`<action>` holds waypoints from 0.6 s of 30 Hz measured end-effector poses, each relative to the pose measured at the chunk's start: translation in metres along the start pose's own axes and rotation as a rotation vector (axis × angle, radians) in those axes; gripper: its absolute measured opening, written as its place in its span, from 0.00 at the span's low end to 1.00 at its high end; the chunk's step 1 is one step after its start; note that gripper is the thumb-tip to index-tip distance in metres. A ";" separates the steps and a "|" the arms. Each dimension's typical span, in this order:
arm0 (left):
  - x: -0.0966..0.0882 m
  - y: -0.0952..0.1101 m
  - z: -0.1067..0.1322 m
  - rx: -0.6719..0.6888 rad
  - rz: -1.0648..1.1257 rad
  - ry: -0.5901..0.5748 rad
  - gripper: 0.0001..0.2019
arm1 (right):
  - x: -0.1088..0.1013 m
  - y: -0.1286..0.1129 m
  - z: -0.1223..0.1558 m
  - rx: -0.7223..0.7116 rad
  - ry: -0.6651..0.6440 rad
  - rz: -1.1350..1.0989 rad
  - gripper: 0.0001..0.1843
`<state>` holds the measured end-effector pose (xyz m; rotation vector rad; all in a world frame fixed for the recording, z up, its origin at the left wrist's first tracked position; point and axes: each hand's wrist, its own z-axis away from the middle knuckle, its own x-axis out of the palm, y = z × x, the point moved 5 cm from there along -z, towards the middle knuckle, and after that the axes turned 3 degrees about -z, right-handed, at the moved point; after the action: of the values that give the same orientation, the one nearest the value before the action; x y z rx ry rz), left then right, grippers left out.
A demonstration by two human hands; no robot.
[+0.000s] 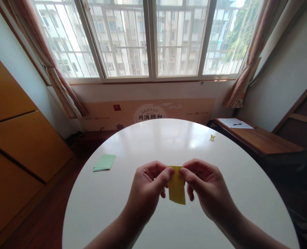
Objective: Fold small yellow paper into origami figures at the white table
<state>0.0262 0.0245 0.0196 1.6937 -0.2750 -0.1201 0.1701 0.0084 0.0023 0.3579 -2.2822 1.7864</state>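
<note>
A small folded piece of yellow paper (177, 189) hangs above the round white table (169, 145). My left hand (146, 188) pinches its top left corner between thumb and fingers. Pinching the top right corner is my right hand (206, 188), its fingers curled closed. The paper's lower part hangs free between the two hands.
A stack of light green paper sheets (104, 162) lies at the table's left edge. A tiny yellow folded paper figure (212, 137) sits at the far right of the table. A brown side table with a white sheet and pen (235, 123) stands to the right. Orange cabinet panels line the left.
</note>
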 end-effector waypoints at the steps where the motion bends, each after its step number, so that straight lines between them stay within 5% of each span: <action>1: 0.000 0.000 0.000 0.000 0.001 0.008 0.13 | 0.000 0.000 0.000 -0.001 0.003 0.001 0.10; 18: -0.005 -0.003 -0.008 0.041 -0.088 0.026 0.14 | -0.003 0.004 -0.007 -0.028 0.034 0.043 0.12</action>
<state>0.0232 0.0338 0.0171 1.7474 -0.1848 -0.1578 0.1720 0.0162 -0.0012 0.2730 -2.3055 1.7650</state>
